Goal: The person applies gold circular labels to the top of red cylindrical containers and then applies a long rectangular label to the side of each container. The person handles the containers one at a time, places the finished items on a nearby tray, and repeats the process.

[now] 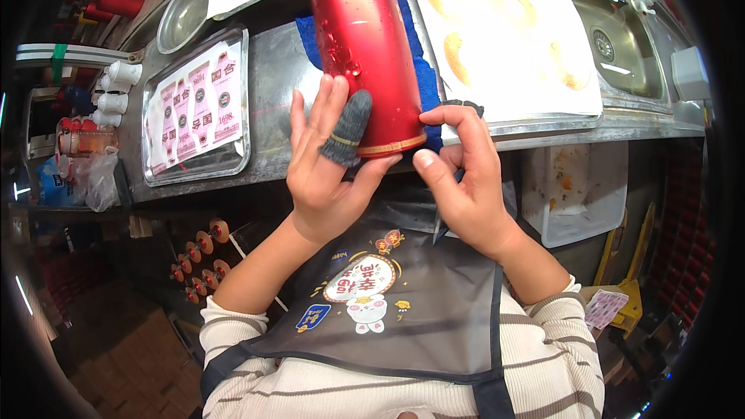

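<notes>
A glossy red cylinder (365, 54) with a gold band at its near end lies on a blue cloth (428, 81), pointing away from me. Water drops show on its side. My left hand (322, 167) rests against its left side with fingers stretched out; a grey knitted finger cover (347, 130) sits on one finger, and the thumb touches the near rim. On the other side, my right hand (471, 186) has its forefinger tip at the cylinder's edge and its thumb near the rim. Its other fingers are curled around a thin object, mostly hidden beneath the hand.
A metal tray (242, 140) with pink-and-white labels lies left, a steel bowl (174, 19) behind it. To the right are a white sheet with orange curved prints (497, 54) and a sink (644, 77). A white plastic bin (605, 213) stands below the bench edge.
</notes>
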Tool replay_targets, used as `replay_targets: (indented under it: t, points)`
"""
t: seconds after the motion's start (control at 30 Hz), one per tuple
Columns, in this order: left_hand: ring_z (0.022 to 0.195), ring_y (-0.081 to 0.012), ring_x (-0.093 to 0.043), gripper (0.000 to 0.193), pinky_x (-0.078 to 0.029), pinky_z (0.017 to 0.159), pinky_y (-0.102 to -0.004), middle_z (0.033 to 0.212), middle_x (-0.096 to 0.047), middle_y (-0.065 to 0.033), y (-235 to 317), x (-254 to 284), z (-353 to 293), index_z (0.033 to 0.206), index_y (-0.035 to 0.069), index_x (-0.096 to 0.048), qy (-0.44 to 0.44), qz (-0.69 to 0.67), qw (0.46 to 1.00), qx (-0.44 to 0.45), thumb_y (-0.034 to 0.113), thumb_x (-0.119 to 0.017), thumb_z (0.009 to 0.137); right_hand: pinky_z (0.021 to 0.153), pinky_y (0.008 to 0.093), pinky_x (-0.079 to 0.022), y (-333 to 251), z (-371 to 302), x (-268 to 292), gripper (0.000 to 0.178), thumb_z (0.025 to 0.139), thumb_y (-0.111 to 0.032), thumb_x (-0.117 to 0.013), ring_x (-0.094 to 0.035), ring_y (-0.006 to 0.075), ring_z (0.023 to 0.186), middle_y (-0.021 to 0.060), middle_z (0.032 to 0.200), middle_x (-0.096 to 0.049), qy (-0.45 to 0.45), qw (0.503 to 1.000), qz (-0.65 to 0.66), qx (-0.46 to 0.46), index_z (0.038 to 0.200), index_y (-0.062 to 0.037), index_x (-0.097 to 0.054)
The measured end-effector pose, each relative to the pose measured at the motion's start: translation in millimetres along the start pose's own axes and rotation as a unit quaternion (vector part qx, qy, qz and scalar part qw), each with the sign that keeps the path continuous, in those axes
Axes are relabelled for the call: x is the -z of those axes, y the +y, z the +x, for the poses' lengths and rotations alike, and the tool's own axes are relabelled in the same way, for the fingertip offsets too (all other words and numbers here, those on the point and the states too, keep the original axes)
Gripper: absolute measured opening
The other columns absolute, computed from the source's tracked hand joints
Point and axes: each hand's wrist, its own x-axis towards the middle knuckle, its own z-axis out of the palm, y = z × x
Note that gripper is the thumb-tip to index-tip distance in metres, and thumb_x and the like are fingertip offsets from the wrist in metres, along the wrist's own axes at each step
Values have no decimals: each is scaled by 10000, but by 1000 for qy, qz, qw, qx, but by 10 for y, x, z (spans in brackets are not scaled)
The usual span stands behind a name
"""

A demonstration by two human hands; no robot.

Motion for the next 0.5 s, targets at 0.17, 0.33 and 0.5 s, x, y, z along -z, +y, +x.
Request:
replay_targets:
  t: [0.17, 0.33, 0.5]
  points:
    - [1350, -472, -517, 552, -264, 1132, -678, 1440, -547, -279, -27, 135, -375, 1223, -60, -678, -25, 16, 999, 15, 100, -870, 730, 716, 392, -536, -54, 128, -224, 673, 808, -359, -809, -598, 344, 897, 168, 1181, -601, 83, 970, -165, 156, 1280, 16, -509]
    - [1354, -468, -515, 443, -241, 1128, -698, 1448, -542, -280, -10, 112, -358, 1141, -29, -722, -27, 22, 999, 7, 73, -847, 728, 694, 408, -545, 25, 178, -316, 655, 831, -353, -792, -612, 344, 914, 176, 1150, -599, 103, 975, -151, 130, 1291, 0, -489]
    - [1356, -470, -514, 426, -235, 1130, -697, 1454, -529, -296, -16, 129, -327, 1120, -25, -730, -36, 27, 999, -15, 60, -836, 717, 693, 412, -544, 13, 175, -315, 602, 846, -333, -780, -621, 351, 916, 184, 1116, -591, 95, 989, -86, 80, 1280, -26, -497]
